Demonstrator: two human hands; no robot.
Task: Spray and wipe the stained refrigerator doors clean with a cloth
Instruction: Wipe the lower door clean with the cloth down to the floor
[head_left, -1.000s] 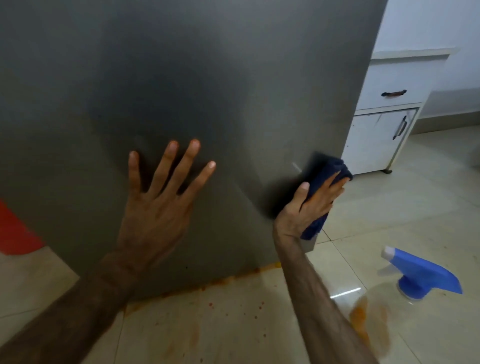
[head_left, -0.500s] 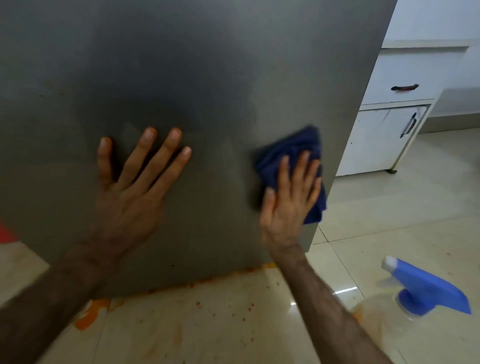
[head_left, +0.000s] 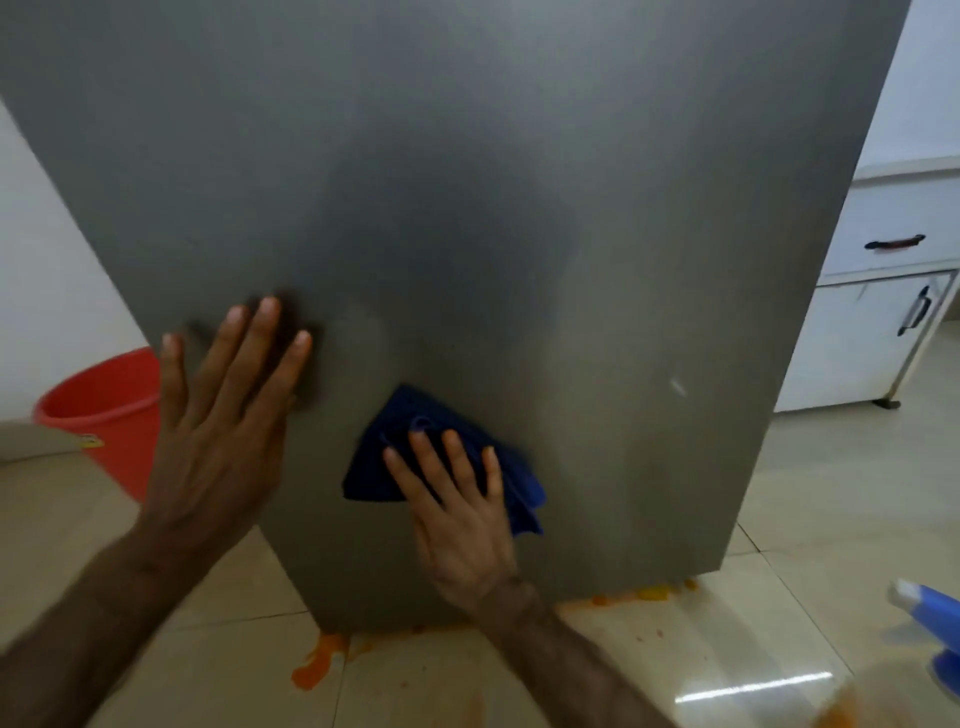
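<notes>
The right hand (head_left: 465, 525) has no closed grip — fingers flat, pinning the blue cloth (head_left: 441, 462) low on the refrigerator door (head_left: 493, 208), left hand (head_left: 223, 431) splayed empty beside it — so the cloth may slip free and smear.

no readable text, labels or numbers anywhere.

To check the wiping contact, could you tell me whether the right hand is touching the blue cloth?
Touching. The head view shows the right hand laid flat on the blue cloth, fingers spread over it, pressing it against the refrigerator door.
</notes>
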